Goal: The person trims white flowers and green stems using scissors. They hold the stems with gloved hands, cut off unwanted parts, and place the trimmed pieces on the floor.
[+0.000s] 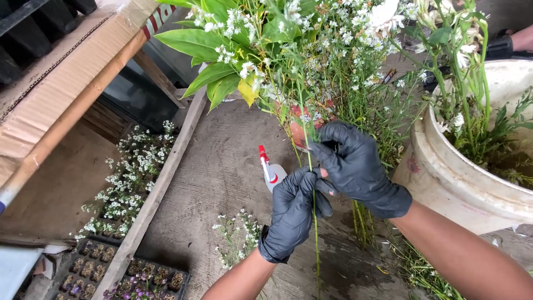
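The bucket (444, 172) is sitting big and white on the right, stuffed with green stems and pale blooms. Next to it the bouquet (288, 50) is filling the top middle of the view: broad green leaves, 1 yellow leaf, sprays of tiny white flowers, with something red-orange tucked among the stems. It is hanging over the concrete floor (222, 172), just above both hands. On the left, loose white flowers (130, 178) are lying beyond a wooden plank (161, 183), and a seedling tray (144, 275) is showing at the bottom.

The right hand (355, 166), in a black glove, is closing its fingers around the gathered stems right under the blooms. The left hand (294, 211), also gloved, is curling shut around 1 long stem (315, 250) that is trailing down toward the floor. A small white spray bottle (271, 172) with a red tip is lying just behind the left knuckles.

My read: the grip up top should be staying firm but not crushing, while the lower hand is guiding that single stem in line with the others.
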